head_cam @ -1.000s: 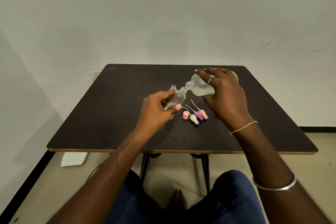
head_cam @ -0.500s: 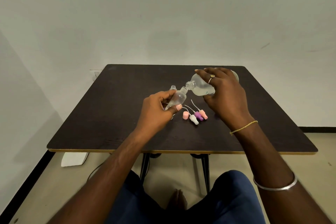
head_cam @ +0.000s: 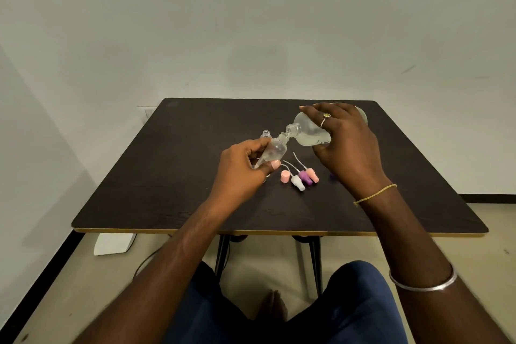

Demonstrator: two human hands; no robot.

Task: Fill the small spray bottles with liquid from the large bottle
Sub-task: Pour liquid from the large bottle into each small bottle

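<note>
My left hand [head_cam: 240, 166] grips a small clear spray bottle [head_cam: 272, 152], tilted with its open neck up and to the right. My right hand [head_cam: 344, 145] holds the large translucent bottle [head_cam: 308, 132] tipped on its side, its mouth touching the small bottle's neck. Cloudy liquid sits in the large bottle's lower side. Behind my left hand a second small bottle [head_cam: 266, 135] stands upright without a cap; only its neck shows. Spray caps with dip tubes lie on the table: pink [head_cam: 284, 176], white [head_cam: 297, 182], purple [head_cam: 305, 177] and another pink [head_cam: 312, 175].
The dark table [head_cam: 167, 190] has a yellow front edge near my knees and stands against a white wall. A small dark blue thing [head_cam: 332, 176] lies partly hidden under my right hand. A white object [head_cam: 113, 243] and a cable lie on the floor at the left.
Both hands and both bottles hold nearly the same pose; the bottle mouths stay together. No clear movement shows.
</note>
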